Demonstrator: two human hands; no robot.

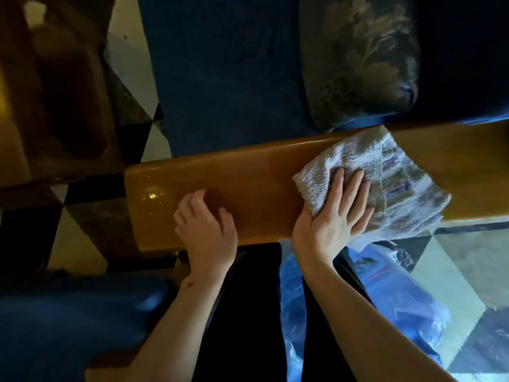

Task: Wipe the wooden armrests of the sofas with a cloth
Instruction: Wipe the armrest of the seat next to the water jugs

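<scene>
A glossy brown wooden armrest (256, 177) runs across the middle of the view from left to right. A grey towelling cloth (391, 177) with blue and tan stripes lies crumpled on its right part. My right hand (334, 213) lies flat on the cloth's near left side, fingers spread and pressing it onto the wood. My left hand (206, 227) rests on the armrest's near edge to the left of the cloth, fingers curled, with nothing in it.
Beyond the armrest is a dark blue sofa seat (225, 73) with a patterned cushion (358, 59). A second blue sofa arm (68, 312) is at the lower left. A blue plastic bag (385, 293) lies on the checkered tile floor (462, 271) at right. Dark wooden furniture (55, 92) stands at upper left.
</scene>
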